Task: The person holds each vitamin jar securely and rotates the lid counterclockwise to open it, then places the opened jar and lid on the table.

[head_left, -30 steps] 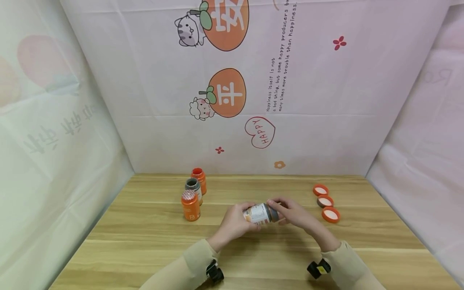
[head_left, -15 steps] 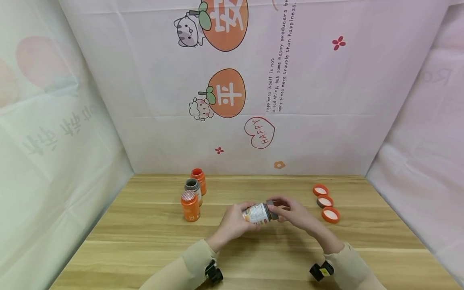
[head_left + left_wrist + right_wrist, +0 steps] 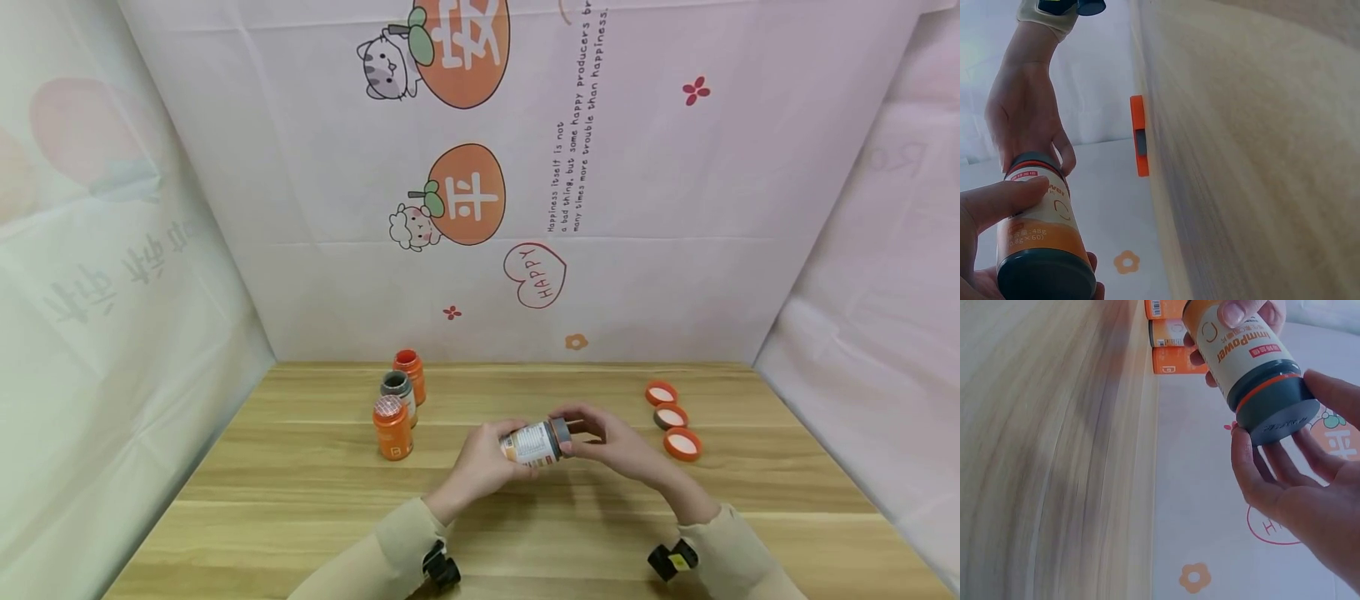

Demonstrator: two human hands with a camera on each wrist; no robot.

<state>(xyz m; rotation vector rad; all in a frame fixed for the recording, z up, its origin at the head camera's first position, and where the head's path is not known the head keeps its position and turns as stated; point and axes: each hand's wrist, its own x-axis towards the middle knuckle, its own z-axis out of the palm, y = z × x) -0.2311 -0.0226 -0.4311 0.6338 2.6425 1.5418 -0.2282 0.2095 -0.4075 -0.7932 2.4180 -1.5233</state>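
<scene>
My left hand (image 3: 486, 461) grips a white and orange supplement bottle (image 3: 533, 443) round its body, tilted on its side above the table. The bottle's dark grey cap (image 3: 1277, 407) sits on its neck, with an orange ring showing beneath it in the right wrist view. My right hand (image 3: 611, 442) pinches this cap between thumb and fingertips. In the left wrist view the left thumb (image 3: 1019, 199) lies across the label, and the dark base (image 3: 1046, 275) faces the camera.
At the left stand an orange bottle (image 3: 393, 433) with a silvery sealed top, an uncapped grey-necked bottle (image 3: 397, 385) and an uncapped orange bottle (image 3: 409, 367). Several caps lie at the right, including a front orange cap (image 3: 682, 444), a grey cap (image 3: 670, 416) and a back orange cap (image 3: 661, 393).
The right hand's fingers have shifted round the cap and the wrist has turned, moving slightly right. The left hand has held the bottle almost still.
</scene>
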